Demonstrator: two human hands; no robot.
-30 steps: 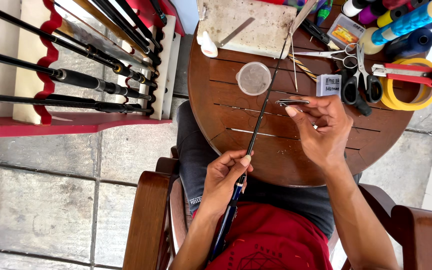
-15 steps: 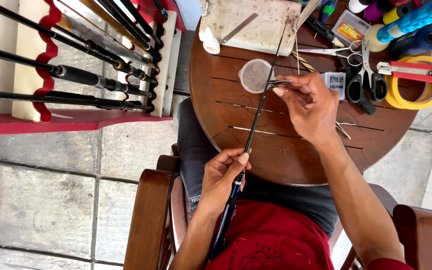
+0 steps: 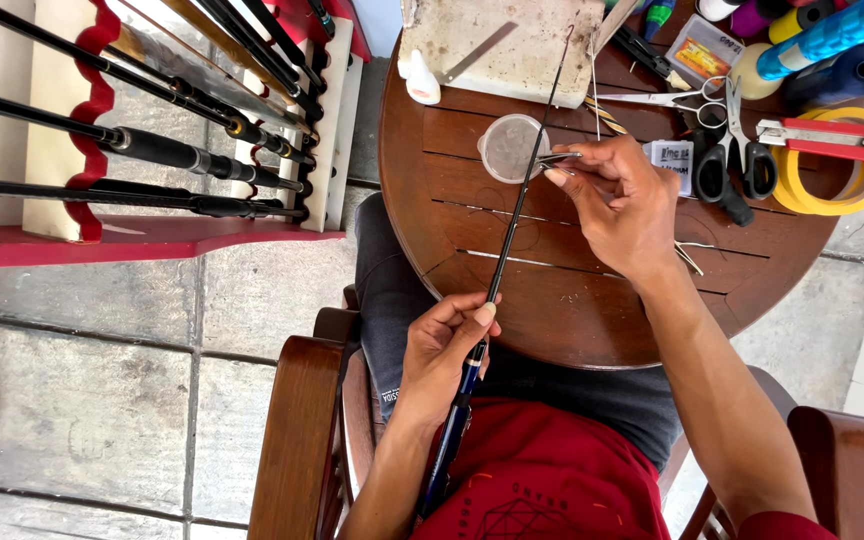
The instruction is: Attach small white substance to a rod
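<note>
A thin black fishing rod [image 3: 515, 215] runs from my lap up across the round wooden table [image 3: 552, 310]. My left hand [image 3: 444, 350] grips the rod low down, just above its blue handle section. My right hand [image 3: 617, 200] is over the table and pinches a small metal tool [image 3: 558, 157] whose tip touches the rod, next to a small clear round lid [image 3: 508, 147].
A red and white rack [image 3: 102, 230] holding several dark rods stands at the left. Scissors [image 3: 717, 160], a yellow tape ring [image 3: 832, 165], thread spools [image 3: 832, 35], a white glue bottle [image 3: 422, 80] and a stone slab [image 3: 512, 45] crowd the table's far side. Wooden chair arms [image 3: 297, 430] flank me.
My right hand has moved left and away from me across the table, bringing the small metal tool up against the rod by the clear lid. My left hand keeps its grip.
</note>
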